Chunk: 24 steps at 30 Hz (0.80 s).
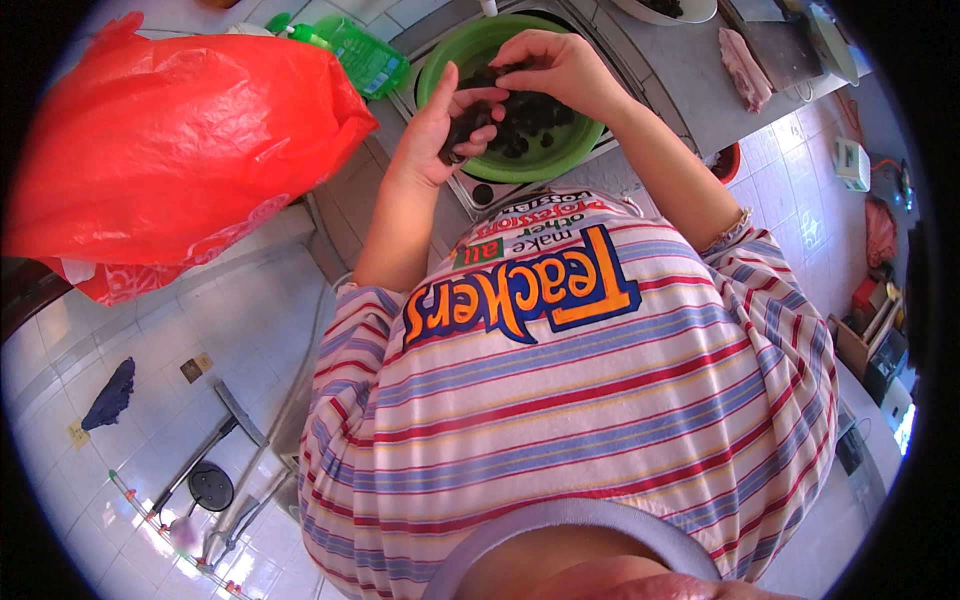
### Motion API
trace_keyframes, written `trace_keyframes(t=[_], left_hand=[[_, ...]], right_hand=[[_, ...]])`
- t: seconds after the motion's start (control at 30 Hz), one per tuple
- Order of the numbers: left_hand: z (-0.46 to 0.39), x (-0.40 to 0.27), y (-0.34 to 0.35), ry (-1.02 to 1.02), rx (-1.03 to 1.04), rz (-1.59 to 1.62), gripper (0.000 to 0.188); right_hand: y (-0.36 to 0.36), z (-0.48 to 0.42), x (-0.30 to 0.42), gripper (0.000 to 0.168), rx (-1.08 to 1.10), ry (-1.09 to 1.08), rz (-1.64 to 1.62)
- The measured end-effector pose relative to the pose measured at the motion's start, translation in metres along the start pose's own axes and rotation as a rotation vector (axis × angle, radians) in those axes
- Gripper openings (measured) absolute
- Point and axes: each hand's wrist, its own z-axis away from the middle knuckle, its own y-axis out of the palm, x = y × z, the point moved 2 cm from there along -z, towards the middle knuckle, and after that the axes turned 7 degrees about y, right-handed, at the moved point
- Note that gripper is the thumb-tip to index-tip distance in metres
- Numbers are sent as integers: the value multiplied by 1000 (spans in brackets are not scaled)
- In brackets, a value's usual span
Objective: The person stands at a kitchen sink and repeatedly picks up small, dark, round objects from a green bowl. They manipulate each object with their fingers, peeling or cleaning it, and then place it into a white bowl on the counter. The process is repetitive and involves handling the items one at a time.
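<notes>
A round green plastic basin (512, 171) stands in the sink, holding water and many dark, soft-looking pieces (525, 120), possibly wood ear fungus. Over its left side, my left hand (454, 124) is turned palm up, its fingers curled around several dark pieces (469, 127). My right hand (559, 71) reaches over the basin from the right, thumb and forefinger pinched on a small dark piece (514, 69). The two hands are close together, the right thumb near the left fingertips.
A big red plastic bag (187, 150) lies left of the sink beside a green pump bottle (367, 56). On the counter at right are a strip of raw meat (744, 71), a dark board (784, 54) and a white bowl (694, 13). A red container (727, 163) stands below the counter.
</notes>
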Motion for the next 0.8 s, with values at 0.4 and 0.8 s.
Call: trace_keyframes(t=[0.4,0.8], left_hand=[[-1,0,11,330,-299,-462,12],[-7,13,17,791,-332,-982,9]], right_hand=[[9,13,3,19,11,162,-222],[18,9,-7,19,-256,11,333]])
